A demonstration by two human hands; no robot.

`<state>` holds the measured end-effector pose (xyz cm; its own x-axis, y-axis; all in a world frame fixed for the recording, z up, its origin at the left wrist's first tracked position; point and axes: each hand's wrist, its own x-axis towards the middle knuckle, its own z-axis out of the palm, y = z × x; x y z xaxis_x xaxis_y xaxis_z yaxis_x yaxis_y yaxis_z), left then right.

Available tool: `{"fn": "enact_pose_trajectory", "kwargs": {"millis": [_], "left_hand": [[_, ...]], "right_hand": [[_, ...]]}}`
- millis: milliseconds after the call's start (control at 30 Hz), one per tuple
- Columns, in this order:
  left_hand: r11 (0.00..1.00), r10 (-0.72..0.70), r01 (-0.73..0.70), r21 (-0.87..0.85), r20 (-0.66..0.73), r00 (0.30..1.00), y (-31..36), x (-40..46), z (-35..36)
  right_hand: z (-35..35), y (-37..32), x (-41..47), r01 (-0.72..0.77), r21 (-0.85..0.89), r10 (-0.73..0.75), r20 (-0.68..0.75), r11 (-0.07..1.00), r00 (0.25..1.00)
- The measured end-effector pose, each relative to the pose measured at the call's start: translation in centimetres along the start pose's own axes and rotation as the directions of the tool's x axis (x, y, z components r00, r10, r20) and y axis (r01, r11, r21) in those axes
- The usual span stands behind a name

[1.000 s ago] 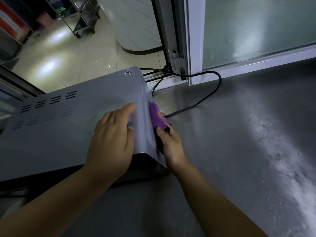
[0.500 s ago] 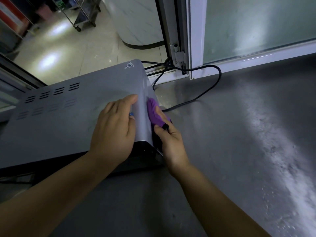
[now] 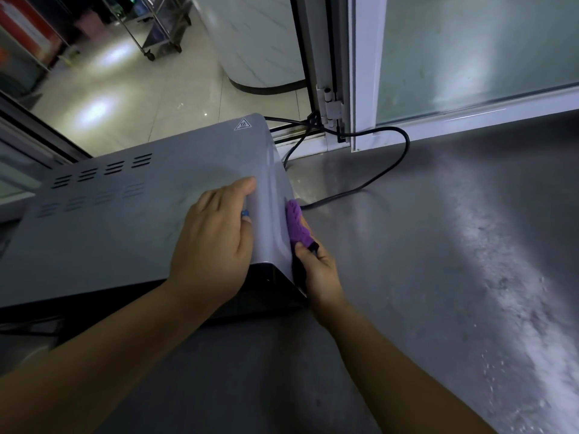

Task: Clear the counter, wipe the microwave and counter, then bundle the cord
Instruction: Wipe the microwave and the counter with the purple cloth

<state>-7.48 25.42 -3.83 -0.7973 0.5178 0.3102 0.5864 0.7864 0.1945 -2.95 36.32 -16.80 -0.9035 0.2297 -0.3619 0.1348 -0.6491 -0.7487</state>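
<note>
A grey microwave point(image 3: 131, 214) with vent slots on its top stands on the dark counter point(image 3: 423, 277). My left hand point(image 3: 216, 242) rests flat on its top near the right front corner, fingers straight. My right hand point(image 3: 316, 270) grips a purple cloth point(image 3: 297, 223) and presses it against the microwave's right side wall. The black cord point(image 3: 388, 170) runs from behind the microwave across the counter, loops to the right and goes back to the window frame.
A white window frame point(image 3: 363, 73) with frosted glass rises at the back of the counter. Beyond the counter's far edge lies a tiled floor with a wheeled metal rack point(image 3: 156, 29). A pale dusty streak point(image 3: 517, 292) crosses the counter on the right.
My right hand with the purple cloth has slid a little along the microwave's right side. My left hand stays on the top.
</note>
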Motion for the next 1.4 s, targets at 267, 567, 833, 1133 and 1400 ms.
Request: {"fn": "enact_pose_trajectory", "kwargs": {"millis": [267, 567, 833, 1133, 1400], "left_hand": [[1.000, -0.002, 0.002, 0.001, 0.006, 1.000, 0.1, -0.1, -0.1], [1.000, -0.012, 0.012, 0.020, 0.018, 1.000, 0.2, 0.0, -0.3], [1.000, -0.014, 0.014, 0.020, 0.029, 0.999, 0.4, 0.0, -0.3], [1.000, -0.028, 0.028, 0.015, 0.021, 0.999, 0.2, -0.1, -0.2], [0.999, -0.033, 0.032, 0.017, 0.022, 0.999, 0.3, -0.1, -0.2]], "right_hand": [[0.3, -0.1, 0.0, -0.042, -0.058, 0.039, -0.057, 0.997, 0.998], [2.6, -3.6, -5.2, 0.193, -0.066, -0.178, 0.184, 0.979, 0.967], [-0.1, 0.1, -3.1, 0.109, -0.042, -0.105, 0.089, 0.993, 0.991], [-1.4, 1.4, -2.1, -0.050, -0.062, 0.048, -0.029, 0.997, 0.998], [1.6, -2.1, -8.0, 0.227, -0.056, -0.213, 0.193, 0.972, 0.958]]}}
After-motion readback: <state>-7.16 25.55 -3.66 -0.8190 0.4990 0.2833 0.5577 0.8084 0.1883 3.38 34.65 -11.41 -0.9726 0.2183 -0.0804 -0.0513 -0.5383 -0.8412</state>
